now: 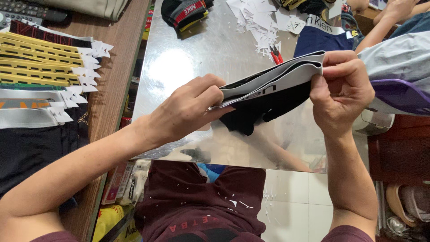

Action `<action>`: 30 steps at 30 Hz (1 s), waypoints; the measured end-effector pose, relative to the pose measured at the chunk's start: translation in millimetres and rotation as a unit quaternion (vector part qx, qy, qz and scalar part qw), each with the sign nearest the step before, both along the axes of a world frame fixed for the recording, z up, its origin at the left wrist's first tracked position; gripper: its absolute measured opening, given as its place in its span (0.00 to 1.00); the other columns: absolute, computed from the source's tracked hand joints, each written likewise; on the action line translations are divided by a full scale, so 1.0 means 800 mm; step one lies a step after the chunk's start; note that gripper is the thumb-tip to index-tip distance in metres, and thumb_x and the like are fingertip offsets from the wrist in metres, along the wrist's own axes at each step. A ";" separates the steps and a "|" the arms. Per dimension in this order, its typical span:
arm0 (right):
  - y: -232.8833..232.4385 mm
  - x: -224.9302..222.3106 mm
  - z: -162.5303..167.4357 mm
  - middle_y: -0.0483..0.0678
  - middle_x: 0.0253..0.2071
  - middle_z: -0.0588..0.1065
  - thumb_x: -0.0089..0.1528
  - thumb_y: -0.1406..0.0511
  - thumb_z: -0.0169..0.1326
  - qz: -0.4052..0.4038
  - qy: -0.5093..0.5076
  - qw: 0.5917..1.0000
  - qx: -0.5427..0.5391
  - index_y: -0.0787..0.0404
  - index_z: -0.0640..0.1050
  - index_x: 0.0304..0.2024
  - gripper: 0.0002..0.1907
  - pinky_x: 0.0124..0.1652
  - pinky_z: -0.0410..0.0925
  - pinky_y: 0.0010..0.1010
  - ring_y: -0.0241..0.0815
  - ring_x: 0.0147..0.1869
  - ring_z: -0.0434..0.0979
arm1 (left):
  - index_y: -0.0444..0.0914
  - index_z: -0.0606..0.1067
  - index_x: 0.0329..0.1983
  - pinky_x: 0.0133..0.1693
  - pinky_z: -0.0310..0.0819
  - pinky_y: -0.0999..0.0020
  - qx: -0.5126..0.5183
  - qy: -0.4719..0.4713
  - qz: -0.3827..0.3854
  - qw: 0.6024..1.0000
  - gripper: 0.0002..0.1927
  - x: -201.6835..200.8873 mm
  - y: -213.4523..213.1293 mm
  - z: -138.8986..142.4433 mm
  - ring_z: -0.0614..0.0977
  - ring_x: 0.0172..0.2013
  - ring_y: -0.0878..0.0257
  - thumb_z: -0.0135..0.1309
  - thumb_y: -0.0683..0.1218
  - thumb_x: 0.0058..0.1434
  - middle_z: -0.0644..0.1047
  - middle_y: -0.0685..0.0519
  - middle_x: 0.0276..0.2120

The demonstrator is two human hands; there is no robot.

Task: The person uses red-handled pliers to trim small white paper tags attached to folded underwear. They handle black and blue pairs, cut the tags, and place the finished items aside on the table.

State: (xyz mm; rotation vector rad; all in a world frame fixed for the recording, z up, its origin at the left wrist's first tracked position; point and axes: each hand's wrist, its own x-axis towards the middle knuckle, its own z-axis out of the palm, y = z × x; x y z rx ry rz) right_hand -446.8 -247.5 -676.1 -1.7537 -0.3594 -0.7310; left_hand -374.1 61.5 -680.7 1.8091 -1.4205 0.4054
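I hold a pair of black underwear (257,110) with a wide grey-white waistband (286,76) above a shiny metal table (179,67). My left hand (188,107) pinches the left end of the folded waistband. My right hand (342,92) grips the right end, thumb and fingers closed over it. The band is stretched nearly flat between both hands, and the black cloth hangs below it.
On the wooden surface at left lies a stack of garments with yellow, grey and black waistbands (40,76). White paper scraps (257,20) and small red snips (276,54) lie on the table's far part. Another person's arm (389,22) reaches in top right beside blue underwear (320,38).
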 end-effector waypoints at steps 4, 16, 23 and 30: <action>0.001 -0.011 0.004 0.53 0.50 0.75 0.70 0.74 0.58 -0.014 -0.012 1.000 -0.008 0.69 0.71 0.42 0.07 0.49 0.72 0.18 0.30 0.47 0.76 | 0.35 0.73 0.37 0.43 0.77 0.61 0.013 -0.037 0.014 0.999 0.12 -0.009 0.004 0.002 0.80 0.40 0.54 0.67 0.42 0.62 0.76 0.49 0.41; 0.063 -0.057 0.055 0.50 0.44 0.78 0.65 0.76 0.59 -0.020 0.034 0.996 0.084 0.67 0.73 0.48 0.11 0.43 0.73 0.16 0.28 0.41 0.79 | 0.38 0.80 0.34 0.44 0.79 0.65 0.058 0.001 -0.013 0.998 0.08 -0.017 0.056 0.080 0.81 0.44 0.60 0.68 0.46 0.59 0.81 0.52 0.42; 0.070 -0.094 0.088 0.47 0.36 0.76 0.59 0.73 0.59 0.046 0.204 0.978 0.016 0.71 0.79 0.42 0.09 0.36 0.65 0.17 0.28 0.35 0.73 | 0.37 0.68 0.56 0.51 0.84 0.64 0.042 0.219 -0.088 0.971 0.19 0.005 0.127 0.123 0.86 0.49 0.60 0.59 0.39 0.65 0.78 0.46 0.45; 0.097 0.063 -0.049 0.44 0.27 0.79 0.58 0.66 0.63 0.094 0.430 0.898 0.012 0.69 0.82 0.34 0.09 0.27 0.73 0.23 0.31 0.29 0.80 | 0.34 0.72 0.56 0.41 0.78 0.70 0.158 0.396 0.066 0.902 0.16 0.103 0.087 -0.011 0.83 0.41 0.65 0.57 0.39 0.65 0.82 0.48 0.39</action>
